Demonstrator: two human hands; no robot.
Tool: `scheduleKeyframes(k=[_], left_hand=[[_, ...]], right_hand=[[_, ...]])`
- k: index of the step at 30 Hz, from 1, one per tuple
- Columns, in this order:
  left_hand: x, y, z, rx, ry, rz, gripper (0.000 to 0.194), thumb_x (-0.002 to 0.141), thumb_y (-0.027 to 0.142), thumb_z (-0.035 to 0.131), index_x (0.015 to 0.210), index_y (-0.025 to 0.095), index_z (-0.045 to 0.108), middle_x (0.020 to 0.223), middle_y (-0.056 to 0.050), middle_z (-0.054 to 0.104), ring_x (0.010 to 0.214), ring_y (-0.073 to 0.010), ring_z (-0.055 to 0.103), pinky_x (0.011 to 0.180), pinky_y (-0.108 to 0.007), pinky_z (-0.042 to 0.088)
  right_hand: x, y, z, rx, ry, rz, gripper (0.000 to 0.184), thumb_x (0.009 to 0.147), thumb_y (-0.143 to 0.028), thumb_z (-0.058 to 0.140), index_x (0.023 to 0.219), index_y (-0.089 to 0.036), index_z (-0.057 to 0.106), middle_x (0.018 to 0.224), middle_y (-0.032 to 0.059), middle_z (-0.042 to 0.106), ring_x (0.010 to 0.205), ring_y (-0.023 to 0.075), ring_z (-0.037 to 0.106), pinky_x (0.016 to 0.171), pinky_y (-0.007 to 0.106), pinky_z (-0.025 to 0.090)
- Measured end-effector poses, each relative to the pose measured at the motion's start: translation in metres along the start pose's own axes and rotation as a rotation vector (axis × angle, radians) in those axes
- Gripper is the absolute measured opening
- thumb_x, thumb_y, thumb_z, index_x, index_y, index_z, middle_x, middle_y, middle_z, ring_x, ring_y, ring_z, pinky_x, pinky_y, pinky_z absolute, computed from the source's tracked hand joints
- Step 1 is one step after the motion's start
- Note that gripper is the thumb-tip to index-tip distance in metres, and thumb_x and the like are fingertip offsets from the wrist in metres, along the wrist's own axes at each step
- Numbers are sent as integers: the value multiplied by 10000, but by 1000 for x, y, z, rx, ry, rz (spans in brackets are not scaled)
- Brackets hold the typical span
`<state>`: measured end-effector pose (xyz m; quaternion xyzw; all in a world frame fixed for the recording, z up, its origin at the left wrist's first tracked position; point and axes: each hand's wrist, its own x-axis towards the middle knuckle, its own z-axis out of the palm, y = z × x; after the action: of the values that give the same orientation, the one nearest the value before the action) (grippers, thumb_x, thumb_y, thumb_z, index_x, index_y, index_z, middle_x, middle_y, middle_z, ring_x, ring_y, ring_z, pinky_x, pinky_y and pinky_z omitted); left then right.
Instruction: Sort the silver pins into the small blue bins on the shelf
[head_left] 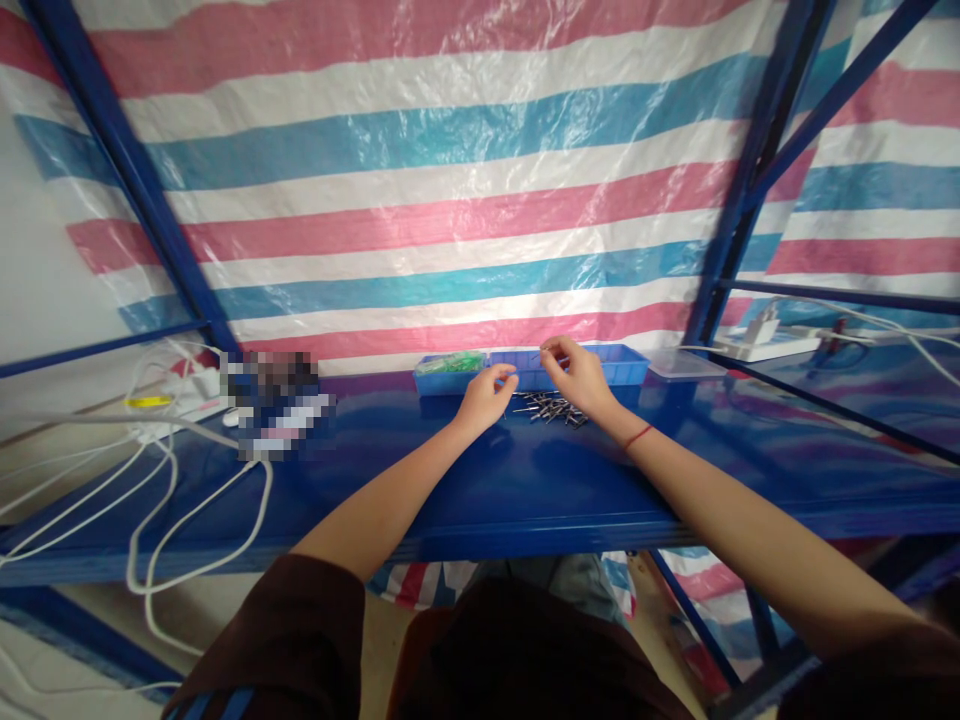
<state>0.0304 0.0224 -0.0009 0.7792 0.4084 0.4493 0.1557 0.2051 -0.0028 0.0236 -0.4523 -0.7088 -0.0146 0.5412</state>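
My left hand (487, 397) is just in front of the left blue bin, its thumb and fingers curled together. Whatever may be between those fingertips is too small to make out. Over the right blue bin (619, 370), my right hand (576, 374) pinches a thin metal piece (535, 357), of which only a tip shows. Between and below the hands, a loose pile of thin metal pieces (553, 408), like screws or rivets, lies on the blue tabletop (480, 490). Small green pieces in clear wrapping (459, 363) fill the left bin (431, 379).
A clear plastic lid (686, 364) lies right of the bins. White power strips (772, 342) sit at both sides, and white cables (176, 470) loop over the left front edge. Blue metal posts (739, 200) and a striped plastic sheet (450, 200) stand behind. A blurred-out patch (281, 400) is at left.
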Motion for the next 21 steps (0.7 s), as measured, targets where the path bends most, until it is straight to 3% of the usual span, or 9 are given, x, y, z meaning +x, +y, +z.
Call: scheduleKeyframes(k=[3, 9, 11, 16, 21], left_hand=[[0, 2, -13, 268, -91, 44, 262, 834, 267, 480, 1044, 196, 620, 941, -50, 658, 844, -172, 605, 819, -309, 465], [5, -6, -37, 536, -301, 24, 277, 818, 292, 475, 1020, 223, 651, 944, -60, 654, 899, -225, 599, 792, -329, 458], [7, -11, -41, 534, -363, 45, 296, 819, 251, 461, 1036, 226, 660, 930, -62, 650, 865, -212, 603, 788, -315, 456], [10, -15, -41, 413, -548, 246, 316, 811, 183, 481, 1057, 244, 669, 961, -59, 639, 901, -169, 593, 860, -273, 428], [9, -14, -34, 386, -563, 274, 164, 796, 218, 545, 861, 223, 696, 922, -46, 635, 914, -169, 582, 866, -269, 418]], right_hand=[[10, 25, -12, -201, 123, 35, 227, 853, -293, 413, 957, -175, 576, 835, 91, 658, 741, 209, 601, 697, 334, 450], [10, 53, -22, -635, 65, 66, 341, 807, -230, 453, 1127, -145, 535, 983, 172, 633, 928, 323, 539, 766, 434, 411], [8, 50, -18, -643, 70, 51, 375, 801, -249, 464, 1156, -141, 516, 1018, 174, 623, 952, 335, 522, 769, 437, 406], [6, 38, -6, -514, 30, -33, 390, 805, -276, 455, 1167, -135, 500, 995, 154, 627, 949, 319, 525, 795, 425, 404], [4, 27, -2, -378, -53, -65, 371, 798, -260, 463, 1148, -146, 510, 937, 129, 645, 912, 290, 554, 821, 418, 410]])
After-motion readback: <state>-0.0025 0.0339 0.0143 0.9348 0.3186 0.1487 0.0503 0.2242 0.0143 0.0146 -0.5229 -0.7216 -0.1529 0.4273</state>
